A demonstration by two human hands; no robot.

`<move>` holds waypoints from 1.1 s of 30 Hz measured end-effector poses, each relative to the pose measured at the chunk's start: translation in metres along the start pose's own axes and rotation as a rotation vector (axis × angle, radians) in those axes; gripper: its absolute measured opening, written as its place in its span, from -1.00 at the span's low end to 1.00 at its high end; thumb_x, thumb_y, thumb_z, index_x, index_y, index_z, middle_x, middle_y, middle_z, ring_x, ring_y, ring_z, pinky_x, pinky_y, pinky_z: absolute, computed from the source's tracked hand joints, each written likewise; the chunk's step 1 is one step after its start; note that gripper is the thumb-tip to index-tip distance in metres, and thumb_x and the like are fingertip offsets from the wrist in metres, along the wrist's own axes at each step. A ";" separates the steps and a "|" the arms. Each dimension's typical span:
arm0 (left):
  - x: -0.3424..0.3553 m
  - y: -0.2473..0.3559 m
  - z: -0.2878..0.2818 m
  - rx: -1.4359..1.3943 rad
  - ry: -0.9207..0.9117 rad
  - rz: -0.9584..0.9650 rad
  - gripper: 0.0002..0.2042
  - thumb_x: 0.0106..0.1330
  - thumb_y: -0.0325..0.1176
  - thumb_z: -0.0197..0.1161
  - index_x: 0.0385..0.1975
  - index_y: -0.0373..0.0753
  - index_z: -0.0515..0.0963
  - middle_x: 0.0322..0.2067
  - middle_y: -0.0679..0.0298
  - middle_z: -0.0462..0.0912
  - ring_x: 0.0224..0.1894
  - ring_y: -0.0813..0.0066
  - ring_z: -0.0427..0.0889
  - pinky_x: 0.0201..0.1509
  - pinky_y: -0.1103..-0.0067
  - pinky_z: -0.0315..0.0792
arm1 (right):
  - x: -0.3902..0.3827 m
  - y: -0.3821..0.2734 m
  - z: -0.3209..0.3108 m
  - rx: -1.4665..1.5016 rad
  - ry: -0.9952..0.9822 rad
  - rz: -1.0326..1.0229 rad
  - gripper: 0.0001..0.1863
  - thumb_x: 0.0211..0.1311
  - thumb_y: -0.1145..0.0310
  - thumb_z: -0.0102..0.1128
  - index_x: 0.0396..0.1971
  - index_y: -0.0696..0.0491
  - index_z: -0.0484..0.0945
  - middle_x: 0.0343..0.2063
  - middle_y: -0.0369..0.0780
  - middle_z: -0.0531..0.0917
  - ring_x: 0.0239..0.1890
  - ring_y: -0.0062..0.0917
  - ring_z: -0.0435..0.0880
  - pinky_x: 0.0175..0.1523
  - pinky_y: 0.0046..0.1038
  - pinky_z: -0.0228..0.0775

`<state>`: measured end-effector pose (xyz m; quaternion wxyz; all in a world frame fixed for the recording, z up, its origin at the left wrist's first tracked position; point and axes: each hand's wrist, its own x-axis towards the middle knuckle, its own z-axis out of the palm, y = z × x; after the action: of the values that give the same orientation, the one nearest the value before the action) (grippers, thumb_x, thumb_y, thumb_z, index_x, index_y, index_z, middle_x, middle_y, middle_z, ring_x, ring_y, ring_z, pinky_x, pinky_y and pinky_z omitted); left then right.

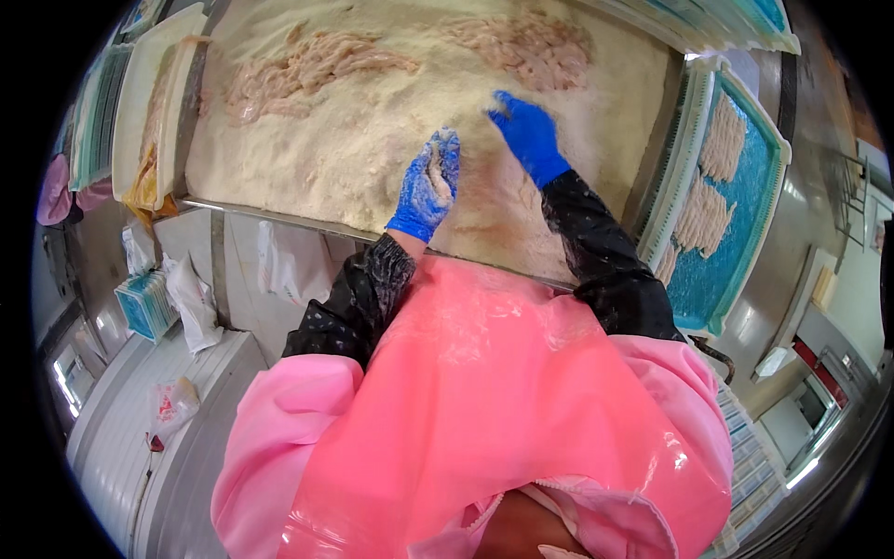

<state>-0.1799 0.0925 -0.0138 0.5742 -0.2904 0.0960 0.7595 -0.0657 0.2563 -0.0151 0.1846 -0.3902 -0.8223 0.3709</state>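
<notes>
My left hand [426,191], in a blue glove dusted with pale crumbs, is turned palm up near the front of a crumb-filled tray [326,226]. Its fingers curl round a crumb-coated strip of raw meat [437,177]. To its right my right hand [529,138], also gloved in blue, hovers over the crumbs [363,144]. Its fingers point left and stand a little apart, slightly blurred, with nothing visible in them. Farther back on the crumbs lie two heaps of raw meat strips, a left heap [307,73] and a right heap [533,48].
Right of the tray, a stack of blue-lined trays [745,247] carries coated strips [705,219] in groups. A white tub [140,102] stands at the left edge beside more stacked trays. A grey metal surface [177,410] with a plastic bag [174,406] is at lower left.
</notes>
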 end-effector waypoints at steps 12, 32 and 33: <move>-0.013 0.009 -0.011 -0.003 -0.040 -0.039 -0.65 0.32 -0.50 -0.09 0.11 -0.33 0.27 0.09 0.19 0.39 0.16 0.36 0.33 0.28 0.55 0.22 | 0.067 0.022 -0.006 -0.585 0.257 -0.222 -0.71 -0.07 0.17 0.22 -0.30 -0.06 0.58 -0.27 -0.22 0.50 -0.12 -0.28 0.40 -0.06 -0.18 0.15; -0.006 0.039 0.015 -0.129 -0.087 0.008 -0.67 0.31 -0.47 -0.07 0.07 -0.34 0.30 0.08 0.15 0.40 0.16 0.31 0.33 0.24 0.45 0.27 | -0.042 -0.014 0.012 -0.707 0.100 -0.038 -0.66 0.01 0.32 0.11 -0.14 -0.03 0.52 -0.19 -0.19 0.52 -0.11 -0.28 0.43 -0.04 -0.24 0.24; -0.007 0.038 0.017 -0.170 -0.063 -0.012 -0.67 0.32 -0.46 -0.07 0.07 -0.32 0.31 0.07 0.15 0.41 0.15 0.29 0.33 0.25 0.42 0.26 | -0.038 -0.013 0.012 -0.718 -0.112 -0.011 -0.67 -0.01 0.24 0.13 -0.18 -0.04 0.53 -0.23 -0.22 0.49 -0.11 -0.29 0.38 -0.03 -0.21 0.17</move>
<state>-0.2199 0.0825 -0.0035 0.5546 -0.3146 0.0111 0.7703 -0.0558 0.2158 -0.0140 -0.0074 -0.4047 -0.9111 0.0782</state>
